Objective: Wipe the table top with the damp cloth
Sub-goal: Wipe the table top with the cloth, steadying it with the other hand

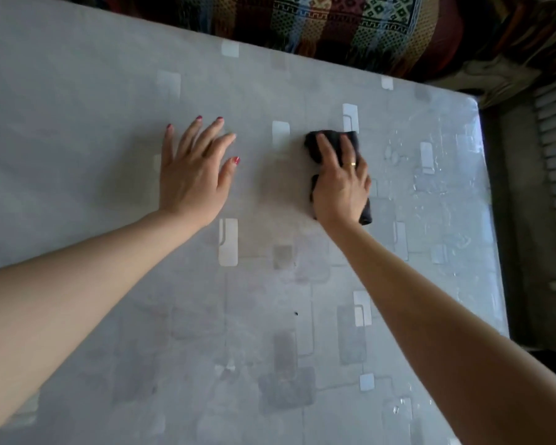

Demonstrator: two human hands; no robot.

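Your right hand (pixel 341 184) presses the dark cloth (pixel 333 138) flat at centre frame, left hand (pixel 193 175) spread bare on the worktop (pixel 77 107); wet streaks at right may make it skid.

likely a home, patterned woven blanket (pixel 334 24)

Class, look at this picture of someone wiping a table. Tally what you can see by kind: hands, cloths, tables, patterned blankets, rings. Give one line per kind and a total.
Hands: 2, left hand flat on the table, right hand pressing the cloth
Cloths: 1, dark cloth
Tables: 1, grey table
Patterned blankets: 1, blanket beyond the far edge
Rings: 1, gold ring on the right hand
Total: 6
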